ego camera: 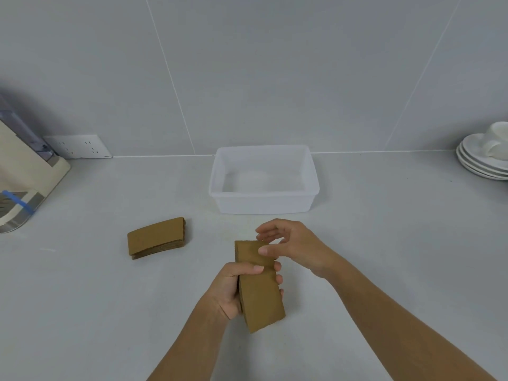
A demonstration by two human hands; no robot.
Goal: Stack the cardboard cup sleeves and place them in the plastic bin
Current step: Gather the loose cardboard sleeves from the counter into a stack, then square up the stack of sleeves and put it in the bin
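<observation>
My left hand (233, 290) grips a stack of brown cardboard cup sleeves (261, 295) around its middle, holding it above the counter with its long side pointing away from me. My right hand (294, 243) hovers at the stack's far end with fingers spread, thumb and fingertips touching its top edge. A second pile of brown sleeves (156, 237) lies flat on the counter to the left. The translucent white plastic bin (264, 203) stands against the wall behind my hands, with nothing inside it.
A beige appliance with a metal tray and blue tape (22, 188) stands at the far left, with a wall socket (78, 146) behind it. Stacked white saucers with a cup (483, 158) sit at the far right. The counter is pale grey.
</observation>
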